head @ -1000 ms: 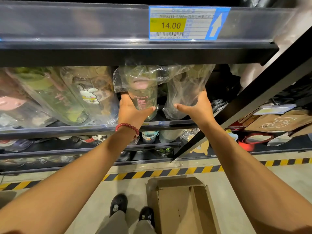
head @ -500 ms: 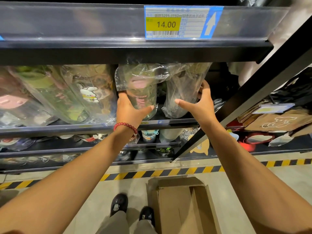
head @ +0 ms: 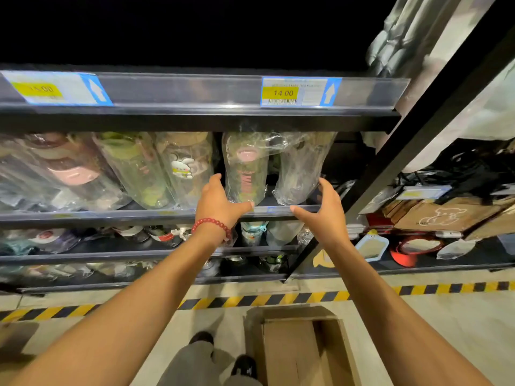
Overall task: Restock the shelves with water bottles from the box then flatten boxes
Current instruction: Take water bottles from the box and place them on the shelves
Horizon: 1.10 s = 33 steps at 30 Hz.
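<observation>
Left hand [head: 216,203], right hand [head: 324,211] spread at shelf edge [head: 156,215], flanking 2 bagged bottles [head: 246,168].

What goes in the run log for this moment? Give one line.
left hand: open beside bottle | right hand: open beside wrapped bottle | both bottles upright on shelf | box: open on floor

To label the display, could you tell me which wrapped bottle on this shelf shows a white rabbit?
The wrapped bottle with the rabbit, just left of the left hand; the others lack it.
</observation>
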### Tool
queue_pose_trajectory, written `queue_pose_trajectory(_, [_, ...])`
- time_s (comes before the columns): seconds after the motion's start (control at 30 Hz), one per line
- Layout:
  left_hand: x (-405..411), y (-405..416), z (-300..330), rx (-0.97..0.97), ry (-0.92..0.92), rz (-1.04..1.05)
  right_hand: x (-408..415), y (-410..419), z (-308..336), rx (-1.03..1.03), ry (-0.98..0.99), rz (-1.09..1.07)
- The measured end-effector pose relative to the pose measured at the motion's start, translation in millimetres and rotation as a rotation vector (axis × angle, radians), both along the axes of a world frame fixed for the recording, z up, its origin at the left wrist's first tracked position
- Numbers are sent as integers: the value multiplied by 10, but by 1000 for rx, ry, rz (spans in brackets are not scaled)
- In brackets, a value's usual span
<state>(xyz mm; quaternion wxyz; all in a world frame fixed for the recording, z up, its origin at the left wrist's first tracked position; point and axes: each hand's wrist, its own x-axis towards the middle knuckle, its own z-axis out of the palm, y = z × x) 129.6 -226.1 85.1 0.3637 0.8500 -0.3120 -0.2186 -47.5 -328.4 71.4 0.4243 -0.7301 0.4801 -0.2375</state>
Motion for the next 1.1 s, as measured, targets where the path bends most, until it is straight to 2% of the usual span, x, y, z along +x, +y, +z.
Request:
queue_pose_trajectory(0.13, [-146,552,211,62,-212,-51,-98,426,178,-116,163,60])
queue_pose_trajectory(0.3, [-196,1379,227,181,-444,-74,-19,1109,221,-405,241,287])
queue_pose_trajectory(0.4, [-159,1910,147,308,-530,-40,209,1498,171,-554,365,420])
queue_pose_trajectory(0.5, [-82,2438,83,380,-538,32,506,1905,173,-641,407,607])
queue_pose_trajectory(0.7, [94,3483,62,479,-505,199,1155,2744,108,-794,322,948])
queue_pose_trajectory(1.1, [787,6208,-52,580,-381,621,2528,5365,-99,-840,83,1400])
